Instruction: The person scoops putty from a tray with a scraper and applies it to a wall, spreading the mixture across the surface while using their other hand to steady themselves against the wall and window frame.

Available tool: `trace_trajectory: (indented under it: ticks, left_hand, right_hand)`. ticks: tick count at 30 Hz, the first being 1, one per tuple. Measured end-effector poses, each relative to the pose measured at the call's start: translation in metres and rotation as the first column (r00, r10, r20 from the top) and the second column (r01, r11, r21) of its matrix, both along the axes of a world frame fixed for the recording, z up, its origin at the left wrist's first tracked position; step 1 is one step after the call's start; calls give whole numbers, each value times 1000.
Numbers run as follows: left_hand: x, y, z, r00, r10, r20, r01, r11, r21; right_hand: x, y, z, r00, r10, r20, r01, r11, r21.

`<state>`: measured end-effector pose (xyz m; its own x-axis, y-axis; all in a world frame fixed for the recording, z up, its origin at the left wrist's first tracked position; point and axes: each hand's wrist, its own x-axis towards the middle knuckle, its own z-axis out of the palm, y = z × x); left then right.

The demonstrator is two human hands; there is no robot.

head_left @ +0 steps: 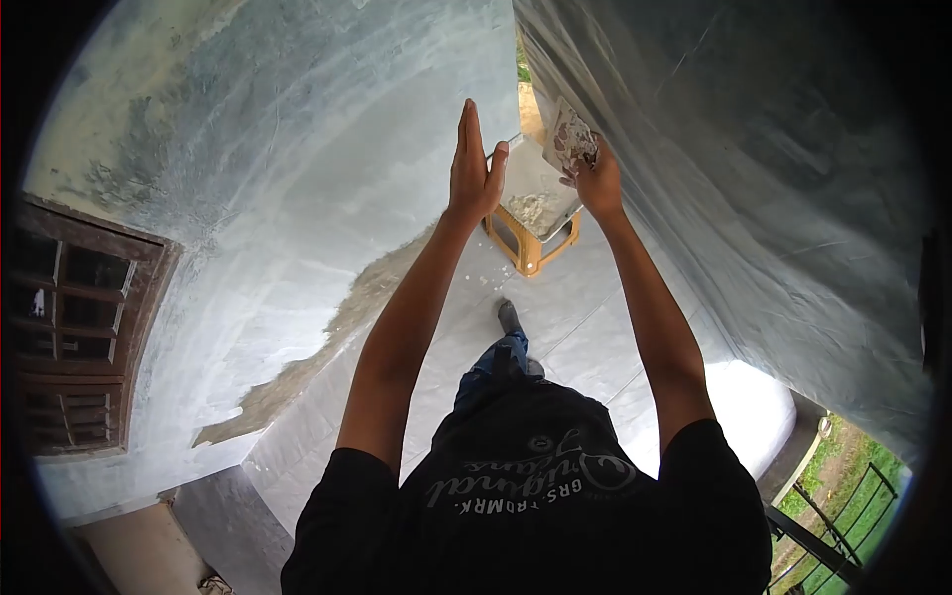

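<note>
A black shirt (535,496) is seen; a flat, white-smeared tool (568,137) is grasped by the right hand (597,183); the left hand (476,177) is outstretched, free.

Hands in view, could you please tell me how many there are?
2: the left hand, empty, against the wall's backdrop; the right hand, holding a smeared flat tool. No others show.

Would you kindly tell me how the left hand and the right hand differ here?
The left hand appears empty, while the right hand grips a smeared flat tool. The left hand is held straight; the right hand is curled. Both are bare and reach forward.
</note>
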<state>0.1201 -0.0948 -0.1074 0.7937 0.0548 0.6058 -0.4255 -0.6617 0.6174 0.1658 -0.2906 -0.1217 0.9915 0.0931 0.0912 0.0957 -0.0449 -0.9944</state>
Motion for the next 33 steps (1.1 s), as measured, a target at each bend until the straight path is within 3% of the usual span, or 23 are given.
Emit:
trace_trajectory:
  ticks: [7, 12, 18, 25, 28, 30, 33]
  left_hand:
    - [74, -1, -56, 984, -31, -173, 10, 993, -118]
    - [103, -3, -109, 954, -62, -292, 6, 982, -190]
    - [115, -12, -164, 883, 27, -468, -113, 981, -157]
    - [92, -36, -227, 782, 189, -594, -308, 946, -105]
    - [89, -48, -254, 749, 239, -618, -374, 922, -96]
    - [80, -57, -271, 714, 263, -648, -413, 907, -87]
    - [74, -64, -292, 646, 303, -700, -473, 880, -55]
  right_hand:
    - [56, -13, -44, 998, -62, 0, 61, 986, -155]
    - [73, -17, -52, 988, -87, -124, 15, 871, -491]
    - [106, -36, -146, 975, -64, -211, -40, 889, -456]
    - [136, -52, -232, 938, 82, -337, -259, 811, -524]
    - [151, -60, -258, 890, 138, -435, -378, 757, -534]
    - [155, -67, -279, 883, 206, -421, -451, 618, -644]
    - [161, -65, -315, 849, 223, -478, -513, 563, -648]
